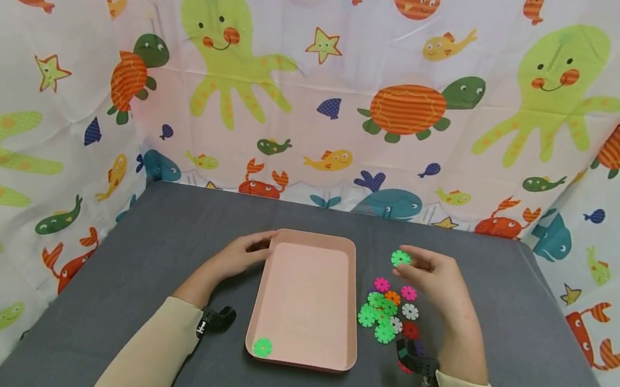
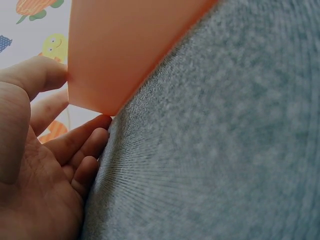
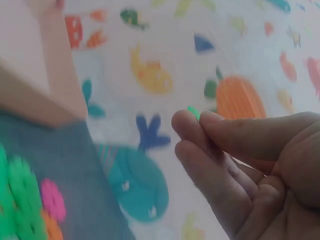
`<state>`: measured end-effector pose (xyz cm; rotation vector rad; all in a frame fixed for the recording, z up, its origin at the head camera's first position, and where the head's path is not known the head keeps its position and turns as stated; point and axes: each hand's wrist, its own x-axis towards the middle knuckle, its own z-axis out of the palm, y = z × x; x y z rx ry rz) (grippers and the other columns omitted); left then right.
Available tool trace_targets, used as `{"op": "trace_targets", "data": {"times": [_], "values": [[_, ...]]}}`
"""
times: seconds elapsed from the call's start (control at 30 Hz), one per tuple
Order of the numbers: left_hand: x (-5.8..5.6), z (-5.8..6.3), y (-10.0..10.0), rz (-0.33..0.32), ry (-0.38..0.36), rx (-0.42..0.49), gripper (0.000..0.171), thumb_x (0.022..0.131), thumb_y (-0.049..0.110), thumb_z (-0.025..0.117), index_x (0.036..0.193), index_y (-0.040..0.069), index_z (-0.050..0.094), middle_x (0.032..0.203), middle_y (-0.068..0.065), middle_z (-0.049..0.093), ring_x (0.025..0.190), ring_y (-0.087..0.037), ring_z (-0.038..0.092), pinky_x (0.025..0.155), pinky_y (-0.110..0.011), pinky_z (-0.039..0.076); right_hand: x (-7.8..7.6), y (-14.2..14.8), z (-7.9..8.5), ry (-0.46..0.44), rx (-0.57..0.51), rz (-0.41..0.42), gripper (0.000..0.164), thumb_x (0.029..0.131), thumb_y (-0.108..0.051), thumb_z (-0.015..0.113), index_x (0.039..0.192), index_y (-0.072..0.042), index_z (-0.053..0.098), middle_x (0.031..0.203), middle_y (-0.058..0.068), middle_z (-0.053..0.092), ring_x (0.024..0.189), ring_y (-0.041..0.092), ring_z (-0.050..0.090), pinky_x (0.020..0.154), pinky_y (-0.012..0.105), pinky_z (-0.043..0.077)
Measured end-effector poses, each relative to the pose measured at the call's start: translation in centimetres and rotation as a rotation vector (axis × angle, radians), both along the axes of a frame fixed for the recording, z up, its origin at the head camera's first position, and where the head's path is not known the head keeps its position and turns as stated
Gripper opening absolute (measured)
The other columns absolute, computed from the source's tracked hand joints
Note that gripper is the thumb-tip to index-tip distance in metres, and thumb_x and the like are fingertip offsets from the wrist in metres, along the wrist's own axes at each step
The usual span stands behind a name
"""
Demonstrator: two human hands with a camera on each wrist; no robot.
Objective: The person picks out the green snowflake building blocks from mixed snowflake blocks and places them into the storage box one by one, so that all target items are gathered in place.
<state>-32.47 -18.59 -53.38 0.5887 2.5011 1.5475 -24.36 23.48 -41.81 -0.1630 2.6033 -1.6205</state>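
A pink rectangular tray (image 1: pixel 305 301) lies on the grey table. My left hand (image 1: pixel 242 254) holds its far left corner, thumb and index finger at the rim; in the left wrist view the lower fingers of the hand (image 2: pixel 45 150) are near the cloth. One green flower-shaped disc (image 1: pixel 262 348) lies in the tray's near left corner. Right of the tray, my right hand (image 1: pixel 436 278) pinches another green notched disc (image 1: pixel 400 258) between thumb and fingers, above the table. Only a thin green edge of that disc (image 3: pixel 194 112) shows in the right wrist view.
Beside the tray's right side lies a loose pile of notched discs (image 1: pixel 384 330), green, pink, orange, white and red, some partly hidden by the right wrist strap (image 1: pixel 414 359). A curtain with sea animals (image 1: pixel 315 86) hangs behind the table (image 1: pixel 191 215).
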Motion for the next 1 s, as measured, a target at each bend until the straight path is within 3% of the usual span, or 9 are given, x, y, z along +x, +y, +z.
{"op": "trace_targets", "data": {"times": [0.17,0.43,0.6,0.67,0.7,0.83,1.0], "values": [[-0.1,-0.1,0.0,0.002,-0.006,-0.007,0.055,0.103,0.020,0.065,0.155,0.012,0.048,0.142,-0.016,0.058,0.124,-0.031,0.055,0.104,-0.050,0.043,0.6,-2.6,1.0,-0.008,-0.035,0.052,0.050,0.099,-0.017,0.071,0.145,-0.003,0.058,0.116,0.016,0.073,0.108,0.029,0.070,0.093,0.044,0.054],[-0.1,0.0,0.0,-0.007,0.005,0.009,0.054,0.103,0.017,0.064,0.154,0.009,0.048,0.139,-0.019,0.060,0.122,-0.033,0.056,0.103,-0.052,0.043,1.6,-7.8,1.1,-0.003,-0.165,0.139,0.045,0.095,-0.009,0.075,0.136,0.003,0.063,0.102,0.013,0.076,0.096,0.026,0.075,0.087,0.040,0.057],[1.0,1.9,0.5,-0.025,0.009,0.004,0.054,0.104,0.011,0.061,0.154,0.000,0.044,0.140,-0.028,0.056,0.125,-0.041,0.054,0.103,-0.055,0.042,2.0,-11.3,0.0,-0.017,-0.237,0.221,0.041,0.094,0.000,0.073,0.133,0.009,0.063,0.095,0.015,0.074,0.090,0.027,0.075,0.083,0.039,0.058],[1.1,2.0,0.6,-0.022,0.006,-0.007,0.054,0.105,0.009,0.060,0.154,-0.003,0.043,0.140,-0.030,0.055,0.125,-0.043,0.053,0.104,-0.056,0.042,2.2,-12.5,-0.6,-0.026,-0.238,0.247,0.042,0.095,0.002,0.071,0.135,0.010,0.061,0.096,0.015,0.074,0.090,0.028,0.075,0.082,0.038,0.058],[1.1,2.0,0.6,-0.020,0.010,-0.009,0.054,0.104,0.009,0.060,0.154,-0.003,0.043,0.140,-0.030,0.055,0.125,-0.043,0.053,0.104,-0.057,0.042,2.3,-13.0,-0.9,-0.032,-0.237,0.259,0.042,0.095,0.003,0.070,0.135,0.010,0.060,0.096,0.015,0.074,0.091,0.031,0.075,0.082,0.039,0.058],[0.1,0.1,0.4,0.003,0.017,-0.004,0.054,0.105,0.010,0.060,0.155,-0.001,0.043,0.140,-0.028,0.056,0.125,-0.043,0.054,0.104,-0.060,0.041,2.6,-15.0,-2.4,-0.072,-0.226,0.273,0.041,0.096,0.004,0.068,0.136,0.010,0.061,0.094,0.013,0.073,0.092,0.033,0.075,0.083,0.042,0.058],[-0.1,0.0,0.1,0.011,0.016,0.000,0.053,0.104,0.016,0.063,0.154,0.005,0.047,0.138,-0.023,0.059,0.123,-0.037,0.056,0.103,-0.057,0.042,3.3,-17.2,-4.1,-0.073,-0.153,0.286,0.037,0.093,0.005,0.071,0.130,0.010,0.065,0.084,0.011,0.071,0.080,0.026,0.074,0.075,0.038,0.060]]}}
